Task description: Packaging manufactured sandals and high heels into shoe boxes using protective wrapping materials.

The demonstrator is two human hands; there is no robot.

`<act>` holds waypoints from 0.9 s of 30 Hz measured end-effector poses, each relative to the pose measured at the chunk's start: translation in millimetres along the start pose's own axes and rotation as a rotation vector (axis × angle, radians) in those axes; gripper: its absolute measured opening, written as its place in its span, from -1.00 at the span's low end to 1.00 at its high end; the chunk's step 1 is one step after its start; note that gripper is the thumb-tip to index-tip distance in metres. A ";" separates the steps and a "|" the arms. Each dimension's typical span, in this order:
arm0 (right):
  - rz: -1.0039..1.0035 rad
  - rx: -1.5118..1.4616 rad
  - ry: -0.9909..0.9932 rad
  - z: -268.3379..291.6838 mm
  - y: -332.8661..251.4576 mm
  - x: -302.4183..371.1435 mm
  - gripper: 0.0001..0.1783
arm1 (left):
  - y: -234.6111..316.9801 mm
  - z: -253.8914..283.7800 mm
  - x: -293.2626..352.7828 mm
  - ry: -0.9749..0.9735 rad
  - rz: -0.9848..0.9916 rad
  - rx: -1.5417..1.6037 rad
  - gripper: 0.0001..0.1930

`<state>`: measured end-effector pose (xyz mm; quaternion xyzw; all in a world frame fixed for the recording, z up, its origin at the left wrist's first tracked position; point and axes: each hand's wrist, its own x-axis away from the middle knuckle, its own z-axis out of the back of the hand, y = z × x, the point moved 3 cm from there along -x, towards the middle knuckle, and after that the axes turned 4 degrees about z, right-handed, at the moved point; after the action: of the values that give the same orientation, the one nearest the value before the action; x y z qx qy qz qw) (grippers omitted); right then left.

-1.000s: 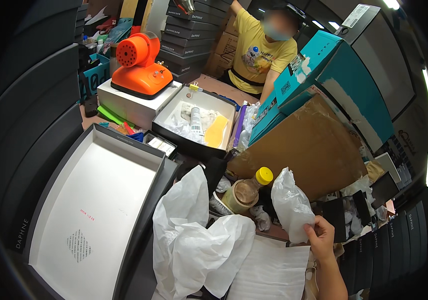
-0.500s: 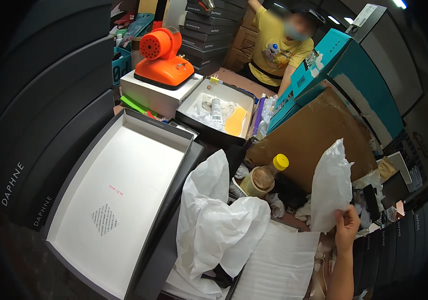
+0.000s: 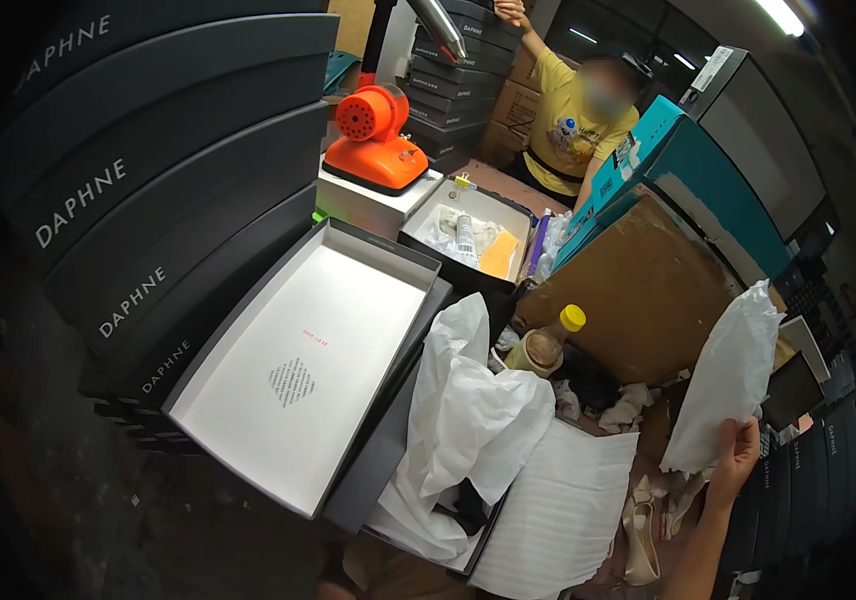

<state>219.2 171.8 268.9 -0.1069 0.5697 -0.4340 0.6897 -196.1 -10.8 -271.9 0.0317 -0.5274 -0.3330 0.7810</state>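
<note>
My right hand (image 3: pixel 738 452) is closed at the right, pinching the lower edge of a thin white wrapping sheet (image 3: pixel 723 375), which stands up crinkled above the fingers. Left of that hand, on the tabletop, lie a pale beige shoe (image 3: pixel 640 535) and a second pale shoe (image 3: pixel 681 505), partly hidden by my forearm. A ribbed white foam sheet (image 3: pixel 558 510) is spread beside them. It overlaps an open dark shoebox, over which crumpled white tissue paper (image 3: pixel 478 400) is bunched, with something black under it. My left hand is out of view.
An upturned shoebox lid (image 3: pixel 348 290) lies left of the tissue. Tall stacks of dark shoeboxes (image 3: pixel 178 180) rise at the left. Behind are a yellow-capped bottle (image 3: pixel 548 345), a supply tray (image 3: pixel 418 232), an orange machine (image 3: pixel 378 145), a cardboard box (image 3: pixel 638 290) and a person in yellow (image 3: pixel 578 130).
My view has swung left and the scene shifts right in it. The right hand still holds the wrapping sheet, now farther right. More of the shoes shows. The person's raised hand has come into view.
</note>
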 end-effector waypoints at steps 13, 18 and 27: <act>0.589 0.644 -0.148 -48.2 -141.9 68.9 -0.79 | 147.9 75.9 346.0 -0.648 -1.132 0.750 -0.46; 0.648 0.476 -0.543 -100.8 -151.3 114.7 -0.59 | 257.0 77.9 402.3 -0.425 -1.233 1.423 -0.41; 0.439 0.425 -0.574 -63.4 -165.6 121.1 -0.33 | 262.1 53.8 355.2 -0.419 -0.745 1.851 -0.88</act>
<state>81.4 7.1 270.6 0.0451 0.2616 -0.3372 0.9032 -35.1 12.2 142.1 0.7263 -0.6607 -0.0154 0.1888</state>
